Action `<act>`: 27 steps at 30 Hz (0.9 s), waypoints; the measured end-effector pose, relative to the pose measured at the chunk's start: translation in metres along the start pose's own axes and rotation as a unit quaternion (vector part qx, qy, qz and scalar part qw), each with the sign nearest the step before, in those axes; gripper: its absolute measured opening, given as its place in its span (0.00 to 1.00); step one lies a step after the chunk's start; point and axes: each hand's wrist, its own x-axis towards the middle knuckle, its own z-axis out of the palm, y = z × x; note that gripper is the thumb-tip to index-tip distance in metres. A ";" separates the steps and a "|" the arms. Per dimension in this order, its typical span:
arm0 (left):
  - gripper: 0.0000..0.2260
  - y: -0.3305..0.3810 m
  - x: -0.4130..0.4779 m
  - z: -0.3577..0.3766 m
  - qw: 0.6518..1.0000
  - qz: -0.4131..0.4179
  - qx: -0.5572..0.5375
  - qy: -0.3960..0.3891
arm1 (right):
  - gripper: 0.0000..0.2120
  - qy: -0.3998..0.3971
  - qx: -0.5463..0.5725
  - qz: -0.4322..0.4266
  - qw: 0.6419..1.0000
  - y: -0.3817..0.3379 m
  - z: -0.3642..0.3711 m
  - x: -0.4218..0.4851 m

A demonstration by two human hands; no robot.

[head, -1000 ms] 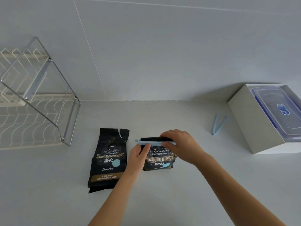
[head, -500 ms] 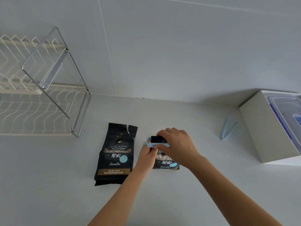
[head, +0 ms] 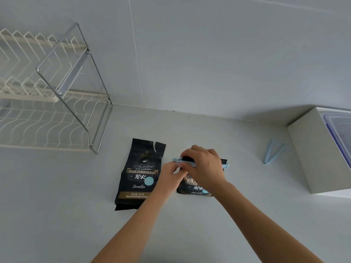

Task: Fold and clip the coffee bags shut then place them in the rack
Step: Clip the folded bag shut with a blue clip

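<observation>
Two black coffee bags lie on the white counter. The left bag (head: 139, 173) lies flat and unfolded, its top edge torn. The right bag (head: 191, 187) has its top folded down, with a light blue clip (head: 225, 164) lying across the fold. My right hand (head: 202, 166) presses down over the clip and the fold. My left hand (head: 168, 174) pinches the clip's left end with its fingertips. Most of the right bag's front is hidden under my hands. A second light blue clip (head: 272, 151) lies open in a V farther right.
A wire dish rack (head: 57, 103) with a chrome frame stands at the back left against the wall. A white box (head: 311, 154) holding a clear plastic container (head: 340, 128) with a blue rim sits at the right edge.
The view has swung left and down. My left hand has slid from the bag's side up to the clip's left end, while my right hand stays over the fold.
</observation>
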 end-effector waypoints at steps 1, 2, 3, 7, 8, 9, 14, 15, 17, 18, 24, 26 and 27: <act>0.17 0.001 0.000 -0.003 1.000 0.003 0.018 -0.014 | 0.09 0.003 0.005 0.000 1.000 0.000 0.000 0.000; 0.15 0.004 0.000 -0.007 0.999 0.007 0.033 -0.029 | 0.08 0.006 0.008 0.000 1.000 0.000 0.000 0.001; 0.10 0.004 0.001 -0.011 0.999 0.008 0.036 -0.037 | 0.08 0.008 0.009 0.000 1.000 0.000 0.000 0.001; 0.07 0.005 0.003 -0.036 0.999 -0.004 -0.032 0.032 | 0.08 0.004 0.013 0.000 1.000 0.001 -0.001 0.001; 0.06 0.006 0.002 -0.040 0.999 0.002 -0.024 0.034 | 0.07 0.003 0.015 -0.001 1.000 0.001 -0.001 0.002; 0.06 0.007 0.002 -0.042 0.999 0.003 -0.019 0.031 | 0.07 0.002 0.015 -0.002 1.000 0.001 -0.001 0.002; 0.07 0.006 0.000 -0.036 0.997 -0.019 -0.061 0.039 | 0.06 -0.002 0.004 -0.005 1.000 0.000 0.001 0.001; 0.07 0.004 0.000 -0.034 0.996 -0.023 -0.070 0.044 | 0.06 0.000 0.003 -0.008 1.000 0.000 0.001 0.000; 0.06 0.001 -0.001 -0.029 0.993 -0.037 -0.094 0.060 | 0.06 0.000 -0.001 -0.015 1.000 0.000 0.002 0.001; 0.06 0.000 -0.002 -0.027 0.991 -0.044 -0.104 0.068 | 0.07 -0.001 -0.002 -0.016 1.000 0.000 0.002 0.001; 0.06 -0.002 -0.003 -0.011 0.982 -0.057 -0.147 0.109 | 0.06 -0.017 0.003 -0.031 0.999 0.000 0.004 0.003; 0.06 -0.001 -0.003 -0.006 0.978 -0.065 -0.160 0.119 | 0.05 -0.017 0.001 -0.037 0.999 0.001 0.004 0.003; 0.06 -0.002 -0.003 -0.005 0.976 -0.069 -0.170 0.120 | 0.05 -0.015 0.001 -0.040 0.999 0.002 0.004 0.003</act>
